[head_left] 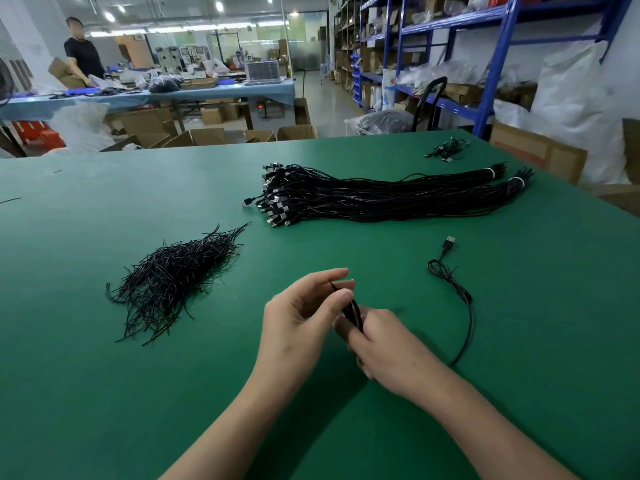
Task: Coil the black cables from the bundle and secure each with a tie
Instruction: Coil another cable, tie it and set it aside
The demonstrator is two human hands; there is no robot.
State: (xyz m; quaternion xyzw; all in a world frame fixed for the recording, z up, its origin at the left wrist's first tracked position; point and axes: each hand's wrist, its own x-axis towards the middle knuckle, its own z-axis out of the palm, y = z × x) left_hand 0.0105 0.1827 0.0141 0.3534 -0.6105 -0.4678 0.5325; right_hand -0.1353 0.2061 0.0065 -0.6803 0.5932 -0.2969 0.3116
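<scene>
Head view.

1. My left hand [301, 317] is raised just above the green desk [104, 393]. Its thumb and curved fingers pinch the upper end of a folded length of the black cable [469, 327].
2. My right hand [391, 348] is directly beside the left, the two touching at the cable. Its fingers are curled round the lower part of the same folded strands.
3. The rest of the cable leaves my right hand on the right side, curves across the desk, forms a small loose loop and ends in a USB plug [449, 242] lying flat on the desk.
4. The cable bundle [381, 195] lies further back on the desk, beyond the plug. Its plug ends fan out toward the left. Its far right ends are gathered into two groups by white bands [490, 173].
5. A loose pile of black wire ties [176, 275] lies on the desk to the left of my hands, well apart from the bundle.
6. A small cluster of coiled cables [448, 150] sits near the far right edge of the desk.
7. Beyond the desk are cardboard boxes [207, 136], blue shelving [485, 64] on the right, and another person [81, 53] standing at a far table.
</scene>
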